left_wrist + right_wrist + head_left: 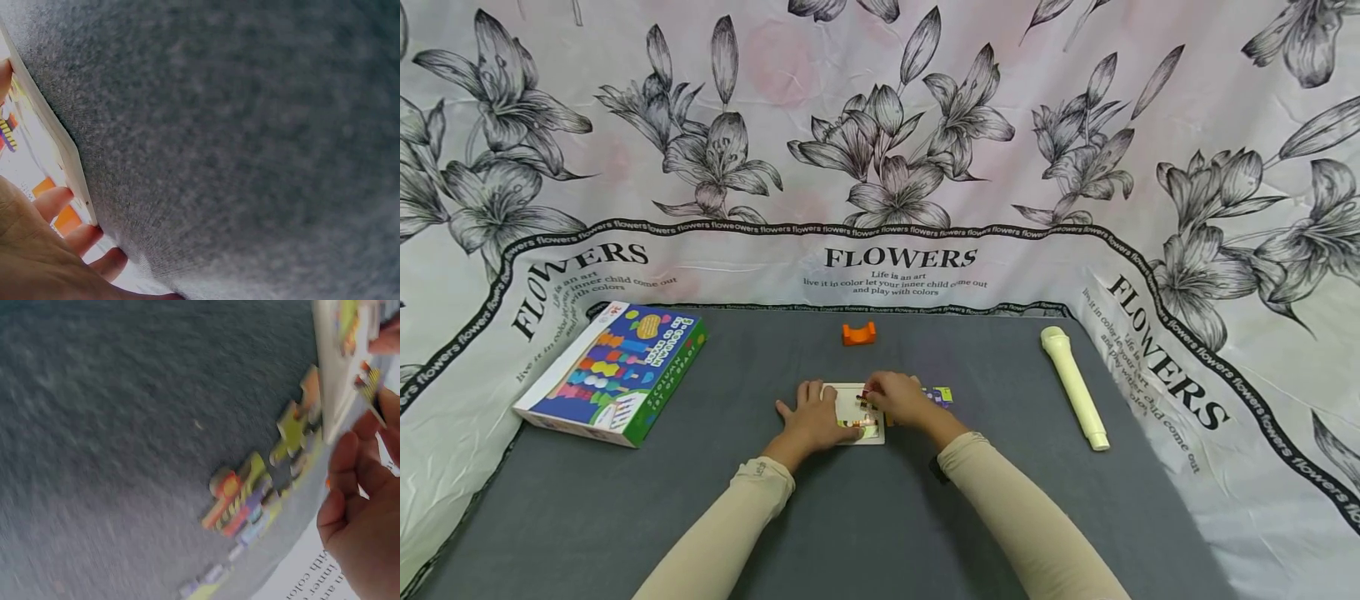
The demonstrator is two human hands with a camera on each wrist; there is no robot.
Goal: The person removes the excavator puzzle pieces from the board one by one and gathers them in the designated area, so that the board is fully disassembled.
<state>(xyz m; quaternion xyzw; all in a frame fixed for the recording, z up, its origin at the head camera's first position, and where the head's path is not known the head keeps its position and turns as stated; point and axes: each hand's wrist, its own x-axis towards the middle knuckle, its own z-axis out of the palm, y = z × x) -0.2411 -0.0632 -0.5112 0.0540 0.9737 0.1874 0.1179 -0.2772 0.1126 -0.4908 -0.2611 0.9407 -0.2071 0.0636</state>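
A pale puzzle tray (pixel 852 403) with printed pieces in its lower part lies flat in the middle of the dark table. My left hand (pixel 811 419) rests across its left side, fingers spread and thumb reaching over the front part. In the left wrist view, fingertips (pixel 84 236) lie along the tray's edge (pixel 74 165). Over the tray's right side, my right hand (pixel 901 400) pinches a small puzzle piece (pixel 370 384) with a yellow-and-dark striped print. Loose puzzle pieces (pixel 240 503) lie to the right of the tray, partly hidden by the right hand in the head view.
A blue and green toy box (pixel 617 367) lies at the left. Behind the tray sits a small orange block with a hollowed top (pixel 859 335). A pale yellow, flashlight-shaped stick (pixel 1075 388) lies at the right. Flowered cloth (pixel 895 275) borders the grey tabletop (pixel 835 525).
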